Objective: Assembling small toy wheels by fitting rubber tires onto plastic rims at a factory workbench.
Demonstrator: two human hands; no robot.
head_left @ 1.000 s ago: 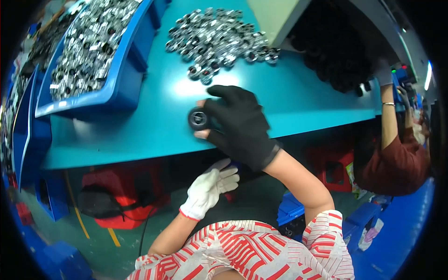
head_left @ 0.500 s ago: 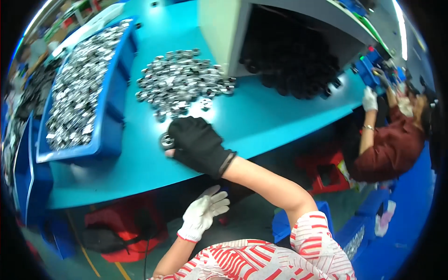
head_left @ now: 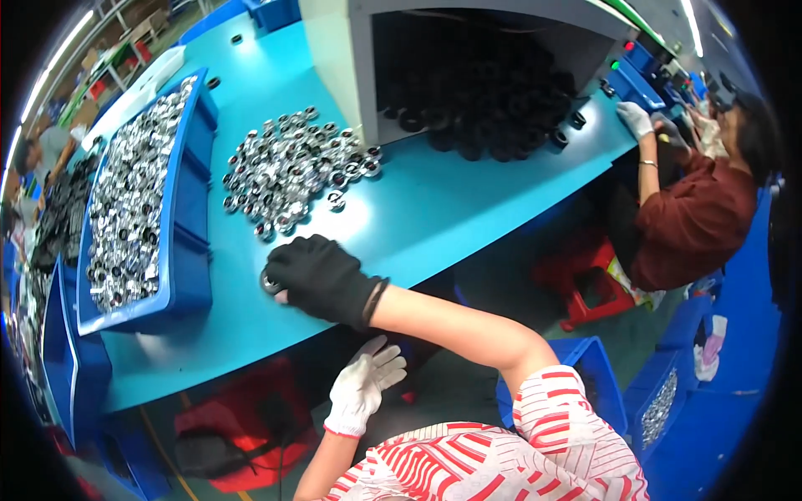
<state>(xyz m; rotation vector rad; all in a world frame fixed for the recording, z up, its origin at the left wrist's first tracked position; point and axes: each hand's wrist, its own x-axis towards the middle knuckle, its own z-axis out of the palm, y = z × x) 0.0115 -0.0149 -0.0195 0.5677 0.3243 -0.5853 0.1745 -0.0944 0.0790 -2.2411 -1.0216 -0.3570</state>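
Over the turquoise table, my right hand (head_left: 319, 280) in a black glove is closed around a small shiny round metal part (head_left: 271, 284), which peeks out at the fingertips. Just beyond that hand lies a loose pile of similar silver parts (head_left: 288, 167) with dark centres, and one single part (head_left: 336, 200) sits apart at the pile's near side. My left hand (head_left: 365, 386), in a white glove, hovers off the table's front edge with its fingers stretched out and nothing in it.
A long blue bin (head_left: 180, 275) full of silver parts stands left on the turquoise table (head_left: 242, 351). Dark round parts (head_left: 493, 125) are heaped under a pale housing (head_left: 334, 58). At right, a co-worker (head_left: 693, 225) in dark red sits at the table. Red stools (head_left: 597, 280) stand below.
The whole view has shifted, so the bin and pile appear lower and farther left. My right hand keeps its hold on the part near the pile; my left hand stays stretched out.
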